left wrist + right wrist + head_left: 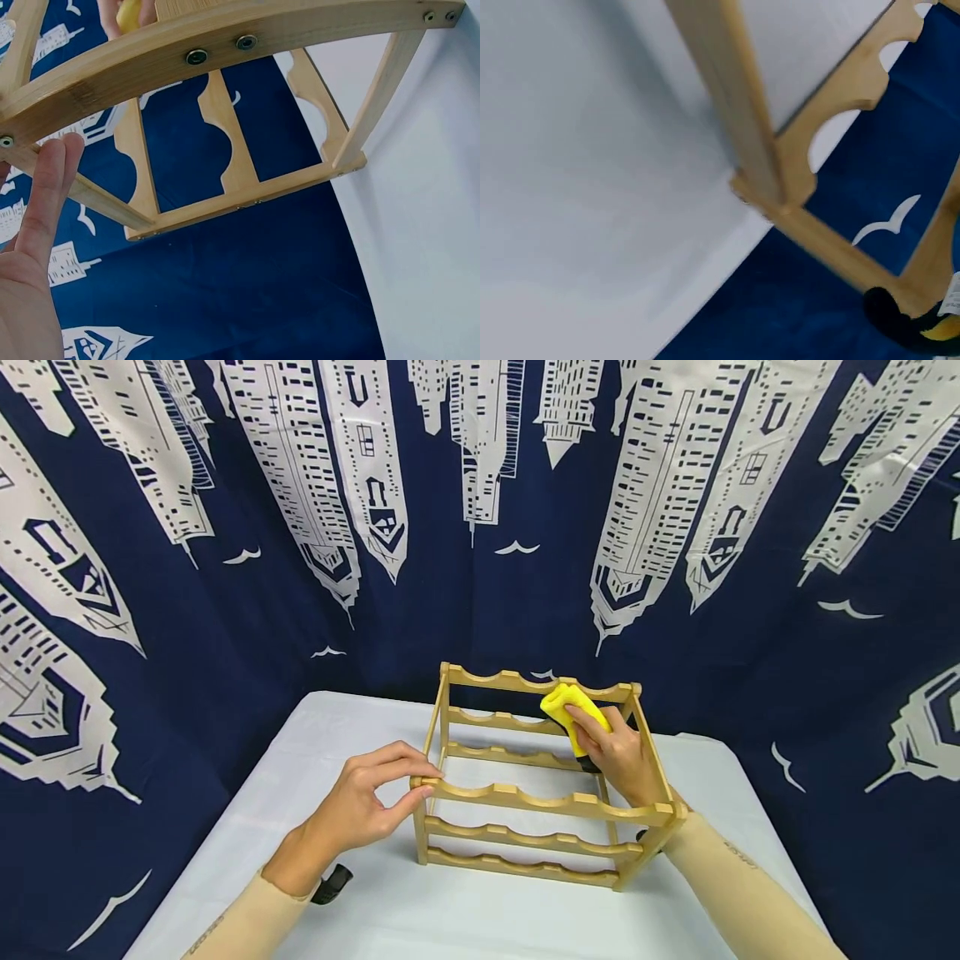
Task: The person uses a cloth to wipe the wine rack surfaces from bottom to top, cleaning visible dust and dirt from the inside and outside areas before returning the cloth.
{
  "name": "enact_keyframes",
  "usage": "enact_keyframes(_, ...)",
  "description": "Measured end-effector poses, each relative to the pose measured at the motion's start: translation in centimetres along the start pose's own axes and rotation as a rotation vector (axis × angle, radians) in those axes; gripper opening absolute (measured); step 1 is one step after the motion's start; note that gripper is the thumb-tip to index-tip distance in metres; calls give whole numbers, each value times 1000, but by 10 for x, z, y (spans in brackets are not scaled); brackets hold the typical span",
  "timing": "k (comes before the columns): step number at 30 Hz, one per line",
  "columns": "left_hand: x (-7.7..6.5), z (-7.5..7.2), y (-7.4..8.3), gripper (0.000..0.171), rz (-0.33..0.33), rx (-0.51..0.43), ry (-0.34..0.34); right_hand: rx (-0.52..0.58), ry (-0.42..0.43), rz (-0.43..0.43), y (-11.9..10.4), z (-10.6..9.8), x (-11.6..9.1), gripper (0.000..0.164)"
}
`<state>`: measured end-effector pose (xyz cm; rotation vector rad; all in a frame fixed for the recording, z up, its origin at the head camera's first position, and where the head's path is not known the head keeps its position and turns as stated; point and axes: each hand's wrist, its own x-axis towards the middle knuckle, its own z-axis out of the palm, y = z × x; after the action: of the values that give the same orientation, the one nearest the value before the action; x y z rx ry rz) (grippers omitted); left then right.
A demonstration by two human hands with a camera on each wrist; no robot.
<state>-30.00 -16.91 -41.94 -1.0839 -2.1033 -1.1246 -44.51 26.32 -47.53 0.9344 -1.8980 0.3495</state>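
A light wooden wine rack [540, 799] with scalloped rails stands on the white table. My left hand [375, 793] holds its near left top corner, thumb in front and fingers over the rail. In the left wrist view, the left fingers [49, 187] lie against the wood. My right hand [618, 752] reaches into the rack's right side and grips a folded yellow cloth [573, 710] near the far top rail. The right wrist view catches only a dark edge and a white tag [951, 300] of the cloth; the right hand is out of sight there.
The table [360, 910] has a white cover that shows around the rack. Behind it hangs a navy curtain [465, 610] printed with white buildings and birds. A small black object [332, 885] sits beside the left wrist.
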Motion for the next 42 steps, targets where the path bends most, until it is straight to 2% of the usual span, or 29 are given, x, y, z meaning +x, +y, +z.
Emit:
enact_keyframes(3, -2, 2, 2, 35, -7, 3, 7, 80, 10, 9, 0, -6, -13, 32)
enact_keyframes(7, -3, 5, 6, 34, -10, 27, 23, 181, -87, 74, -5, -31, -26, 35)
enact_keyframes(10, -2, 7, 7, 33, -6, 48, 34, 197, -182, 213, -13, -57, -37, 55)
enact_keyframes(12, -2, 8, 8, 33, -6, 52, 35, 187, -223, 329, -17, -72, -48, 63)
enact_keyframes(15, 0, 8, 8, 33, -6, 49, 36, 187, -253, 490, -20, -90, -68, 67)
enact_keyframes(18, -1, 7, 8, 34, -10, 41, 44, 194, -278, 606, -23, -106, -88, 81)
enact_keyframes(20, -3, 7, 8, 33, -13, 35, 53, 215, -285, 675, -27, -115, -99, 89)
enact_keyframes(22, -5, 8, 8, 33, -13, 28, 61, 236, -266, 727, -33, -124, -109, 90)
enact_keyframes(25, -8, 9, 8, 33, -9, 22, 71, 264, -172, 773, -43, -135, -118, 79)
enact_keyframes(29, -9, 8, 8, 33, -16, 13, 80, 332, 70, 746, -54, -146, -121, 64)
enact_keyframes(32, -7, 8, 8, 33, -27, 7, 79, 389, 255, 665, -61, -149, -116, 60)
enact_keyframes(34, -7, 8, 8, 32, -28, 6, 79, 406, 338, 602, -65, -151, -110, 60)
enact_keyframes(36, -7, 8, 8, 32, -29, 6, 83, 407, 373, 519, -69, -151, -102, 57)
enact_keyframes(40, -6, 10, 8, 30, -34, -1, 91, 357, 332, 369, -77, -149, -89, 40)
enact_keyframes(42, -5, 12, 8, 30, -38, -8, 91, 337, 316, 340, -81, -148, -87, 55)
